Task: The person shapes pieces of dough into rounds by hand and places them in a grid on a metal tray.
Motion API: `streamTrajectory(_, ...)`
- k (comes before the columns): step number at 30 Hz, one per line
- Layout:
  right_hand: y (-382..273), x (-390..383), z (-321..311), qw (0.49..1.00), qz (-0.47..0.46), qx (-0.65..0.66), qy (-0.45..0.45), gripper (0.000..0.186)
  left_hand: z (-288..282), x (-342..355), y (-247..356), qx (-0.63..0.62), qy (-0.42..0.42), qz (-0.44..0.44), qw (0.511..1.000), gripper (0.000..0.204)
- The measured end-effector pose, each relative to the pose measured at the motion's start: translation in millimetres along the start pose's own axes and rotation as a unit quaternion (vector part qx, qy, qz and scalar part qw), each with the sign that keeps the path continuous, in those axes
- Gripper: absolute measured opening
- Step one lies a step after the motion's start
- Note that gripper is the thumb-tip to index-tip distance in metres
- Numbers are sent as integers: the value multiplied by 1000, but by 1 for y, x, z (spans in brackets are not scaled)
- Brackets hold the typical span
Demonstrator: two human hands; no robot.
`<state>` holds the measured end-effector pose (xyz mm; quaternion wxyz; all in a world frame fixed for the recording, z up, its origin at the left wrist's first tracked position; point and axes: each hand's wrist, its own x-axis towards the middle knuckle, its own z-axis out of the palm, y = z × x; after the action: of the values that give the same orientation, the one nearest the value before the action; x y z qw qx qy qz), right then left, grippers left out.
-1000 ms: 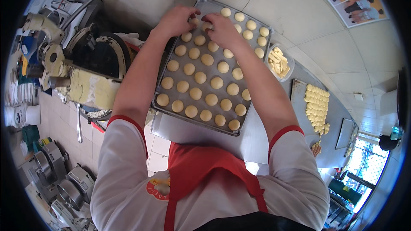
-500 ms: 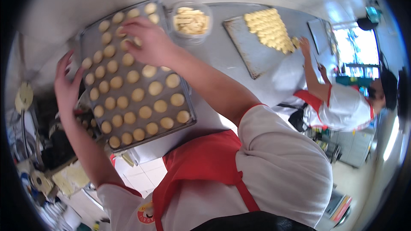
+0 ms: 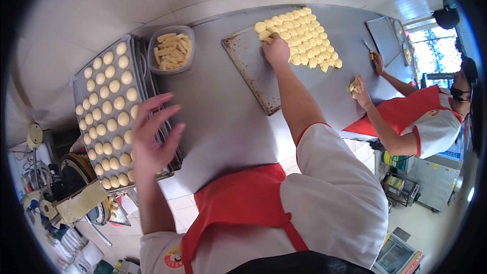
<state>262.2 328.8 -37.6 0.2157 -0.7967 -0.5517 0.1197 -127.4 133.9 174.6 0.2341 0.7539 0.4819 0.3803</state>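
Yellow dough pieces [image 3: 303,36] clustered on rust-edged baking sheet [image 3: 247,60], atop bench [image 3: 215,106]. Right hand [image 3: 277,52] at cluster's left corner, can't tell if holding one. Left hand [image 3: 152,147] raised, fingers [image 3: 165,115] wide, near tray [image 3: 78,89] of dough balls [image 3: 119,103].

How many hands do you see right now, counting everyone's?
4: the person's left hand, spread in front of the dough-ball tray; right hand at the yellow dough cluster; a co-worker's near hand, holding dough, and far hand beyond it. None seems hidden.
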Motion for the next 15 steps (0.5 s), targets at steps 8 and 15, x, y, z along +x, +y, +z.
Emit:
streamTrajectory(8,-14,-172,-181,905,-119,265,-310,25,212,39,65,17,-53,11,998,56)
streamTrajectory(15,25,-233,-190,911,-261,268,-174,15,241,-10,88,96,-251,-149,952,24)
